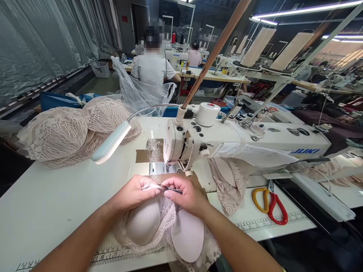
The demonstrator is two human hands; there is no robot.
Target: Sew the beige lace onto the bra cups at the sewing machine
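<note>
My left hand [138, 193] is closed in a pinch on the edge of a pale lace bra [144, 223]. Between the thumb and fingers of my right hand [188, 194] is a slim, dark, pointed tool [174, 189], perhaps tweezers. Its tip touches or nearly touches the fabric at my left fingertips. The bra's padded cups hang below my hands at the table's front edge, over a printed ruler strip [113, 255]. Just beyond my hands stands the needle end of a white sewing machine [172, 141].
A stack of lace bras [65, 132] lies at the left, beside a lamp [112, 143] on a bent neck. Right of the machine needle are another lace piece [229, 185] and red-and-yellow-handled scissors [273, 206]. A co-worker [153, 68] sits ahead, back turned.
</note>
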